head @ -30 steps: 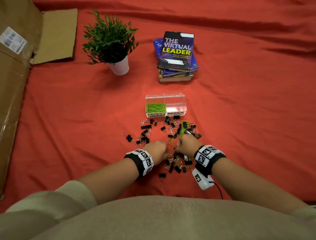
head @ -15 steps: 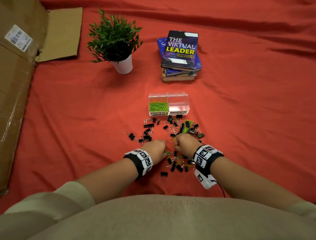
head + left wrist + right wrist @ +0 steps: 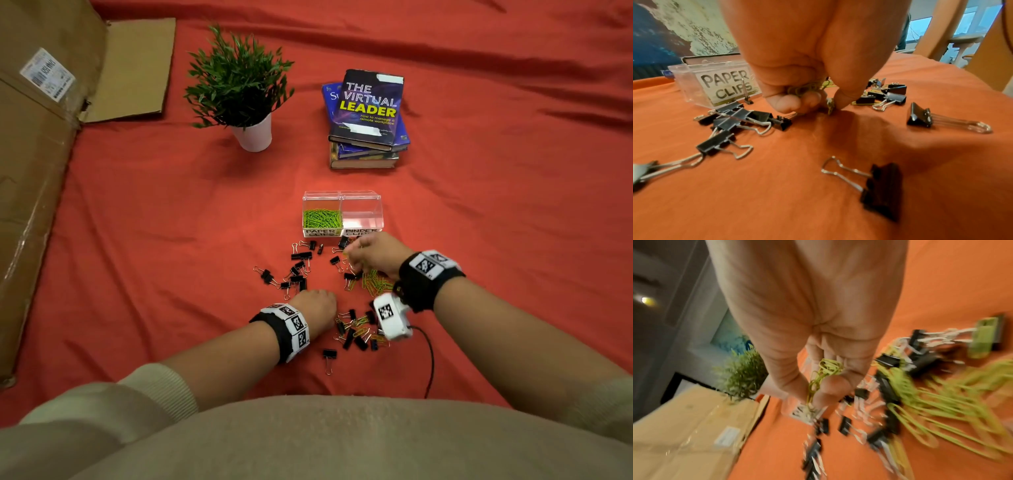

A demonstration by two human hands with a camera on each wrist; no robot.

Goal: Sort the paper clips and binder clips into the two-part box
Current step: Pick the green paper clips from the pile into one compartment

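A clear two-part box [image 3: 361, 200] stands mid-cloth; its left part holds green paper clips [image 3: 322, 218], its right part, labelled for binder clips, looks bare. Black binder clips [image 3: 301, 265] and loose green paper clips [image 3: 375, 282] lie scattered in front of it. My right hand [image 3: 371, 255] is lifted just before the box and pinches a small bunch of green paper clips [image 3: 823, 374]. My left hand [image 3: 317, 303] rests low on the cloth, fingers curled round green paper clips [image 3: 807, 88], thumb tip pressing another one [image 3: 830, 104].
A potted plant [image 3: 239, 89] and a stack of books [image 3: 368, 120] stand behind the box. A cardboard box [image 3: 37, 144] lines the left side. The red cloth [image 3: 496, 222] to the right and left of the pile is bare. A cable [image 3: 430, 359] trails from my right wrist.
My right hand has left the pile beside the left hand and moved forward and up toward the box with paper clips pinched. The left hand has stayed in place.
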